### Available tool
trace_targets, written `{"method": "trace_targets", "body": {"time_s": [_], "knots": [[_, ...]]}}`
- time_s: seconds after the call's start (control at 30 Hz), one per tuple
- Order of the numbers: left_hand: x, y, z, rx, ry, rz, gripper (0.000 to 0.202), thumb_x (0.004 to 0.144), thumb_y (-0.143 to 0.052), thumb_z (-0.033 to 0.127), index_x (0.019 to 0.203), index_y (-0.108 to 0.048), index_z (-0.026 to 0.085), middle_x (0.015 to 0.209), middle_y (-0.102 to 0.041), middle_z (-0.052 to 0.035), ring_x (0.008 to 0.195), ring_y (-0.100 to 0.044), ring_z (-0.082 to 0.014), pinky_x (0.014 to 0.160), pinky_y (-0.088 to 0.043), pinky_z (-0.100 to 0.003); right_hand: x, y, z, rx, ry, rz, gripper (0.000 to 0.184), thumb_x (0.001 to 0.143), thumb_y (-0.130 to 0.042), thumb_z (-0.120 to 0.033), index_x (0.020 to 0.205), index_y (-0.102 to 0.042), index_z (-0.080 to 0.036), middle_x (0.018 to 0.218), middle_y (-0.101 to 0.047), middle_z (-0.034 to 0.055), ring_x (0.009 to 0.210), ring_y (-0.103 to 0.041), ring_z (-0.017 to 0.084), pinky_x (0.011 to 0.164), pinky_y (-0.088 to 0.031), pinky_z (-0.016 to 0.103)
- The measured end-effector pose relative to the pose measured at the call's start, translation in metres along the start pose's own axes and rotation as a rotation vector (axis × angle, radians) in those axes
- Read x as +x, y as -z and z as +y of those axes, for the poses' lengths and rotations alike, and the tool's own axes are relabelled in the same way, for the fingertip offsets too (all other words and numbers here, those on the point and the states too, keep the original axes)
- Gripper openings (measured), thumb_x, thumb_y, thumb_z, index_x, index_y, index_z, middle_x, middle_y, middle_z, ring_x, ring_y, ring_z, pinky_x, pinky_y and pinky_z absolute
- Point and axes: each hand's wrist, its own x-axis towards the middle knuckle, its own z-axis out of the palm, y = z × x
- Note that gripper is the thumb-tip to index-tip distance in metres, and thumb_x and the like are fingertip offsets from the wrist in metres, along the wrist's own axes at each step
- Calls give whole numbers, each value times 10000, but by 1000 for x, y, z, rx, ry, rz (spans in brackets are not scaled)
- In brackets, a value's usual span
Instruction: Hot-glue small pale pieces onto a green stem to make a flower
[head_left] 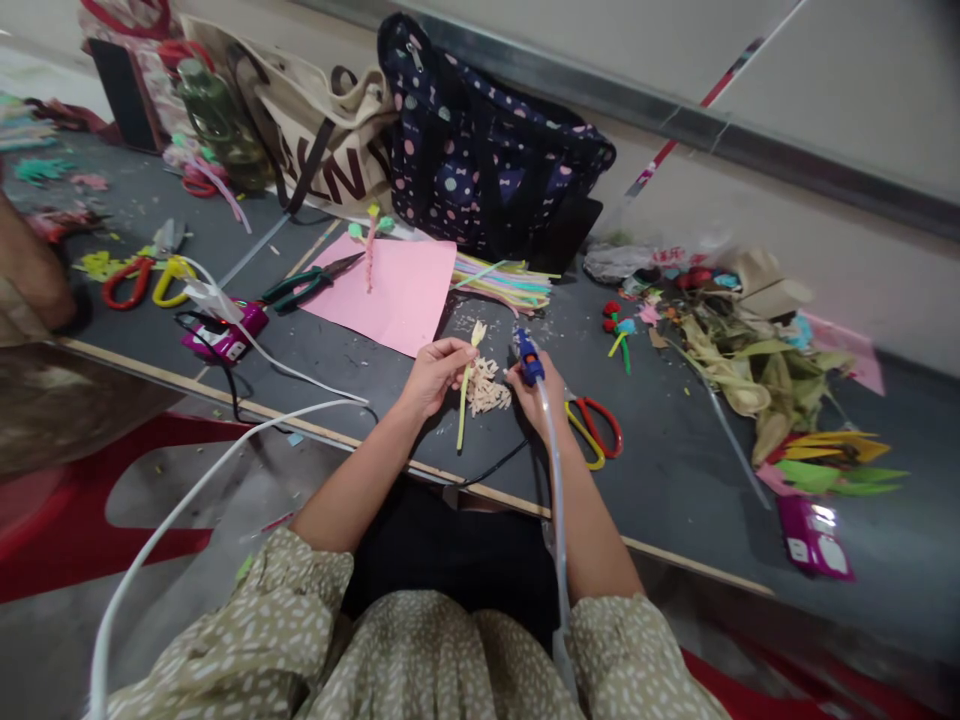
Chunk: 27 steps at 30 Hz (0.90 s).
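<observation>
Between the thumb and fingers of my left hand point(439, 375) is a yellow-green pipe cleaner stem point(462, 410). A small pale yellow tip point(478, 333) shows at its top end. My right hand point(541, 395) is wrapped round a blue glue gun point(529, 357), with a long clear glue stick point(556, 470) running back from it along my forearm. The gun's nozzle points away from me, apart from the stem. A heap of small cream-coloured pieces point(489, 388) lies on the dark table between my hands. Scissors with red and yellow handles point(600, 428) rest beside my right wrist.
Pink paper point(397, 300), green-handled pliers point(304, 285) and a pipe cleaner bundle point(510, 285) lie ahead. Bags point(487, 150) stand behind. A white cable point(277, 412) crosses the left edge near a purple power strip point(225, 332). Dried leaves point(757, 370) pile right. Another person's arm point(34, 265) is left.
</observation>
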Motion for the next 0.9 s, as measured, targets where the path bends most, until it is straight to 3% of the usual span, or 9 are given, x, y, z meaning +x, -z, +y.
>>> {"method": "trace_targets", "body": {"time_s": [0.13, 0.37, 0.73, 0.9], "knots": [[-1, -1, -1, 18, 21, -38, 341, 596, -877, 382, 709, -668, 138, 568, -585, 30, 411, -419, -24, 377, -269, -155, -3, 7, -8, 264, -38, 146, 201, 783, -652, -382, 868, -590, -211, 832, -664, 21, 754, -616, 179, 814, -504, 355], [-1, -1, -2, 70, 79, -87, 319, 596, -880, 367, 703, -684, 140, 545, -557, 33, 395, -370, -18, 377, -233, -166, -8, 8, -9, 558, -102, 176, 269, 766, -725, -387, 922, -620, -195, 921, -673, 22, 858, -648, 165, 920, -524, 380], [-4, -3, -2, 235, 160, -215, 296, 628, -856, 374, 701, -705, 129, 536, -546, 21, 405, -355, -27, 392, -205, -189, -11, 13, -19, 641, -68, 198, 185, 786, -720, -309, 878, -589, -216, 886, -670, 6, 851, -645, 156, 885, -556, 362], [-4, -2, -2, 249, 183, -254, 274, 641, -848, 358, 691, -701, 132, 493, -491, 41, 395, -332, -23, 391, -193, -187, -12, 15, -18, 624, -106, 182, 231, 782, -739, -377, 868, -608, -208, 836, -673, -7, 762, -645, 144, 823, -556, 338]]}}
